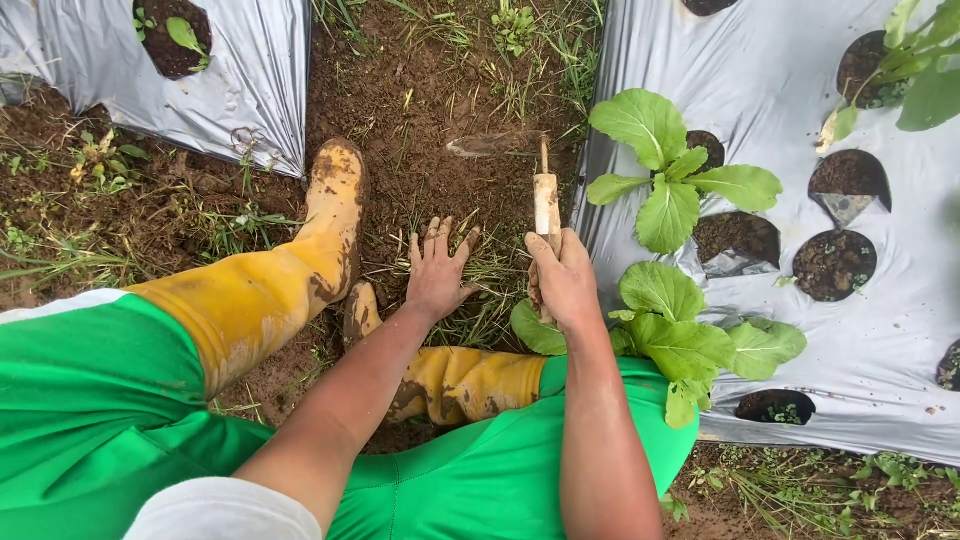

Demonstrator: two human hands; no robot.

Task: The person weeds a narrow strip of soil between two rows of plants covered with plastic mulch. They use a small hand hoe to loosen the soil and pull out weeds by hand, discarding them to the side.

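My right hand grips the pale wooden handle of a hand tool, whose flat blade lies on the bare soil further ahead. My left hand is spread open, palm down, on a patch of grass and weeds between the two plastic-covered beds. Both hands are muddy. Just right of my right hand grows a leafy green plant at the edge of the grey plastic mulch sheet.
My legs in muddy yellow rubber boots and green shorts fill the lower left. A second leafy plant and several soil-filled planting holes dot the right sheet. Another mulch sheet lies at the upper left.
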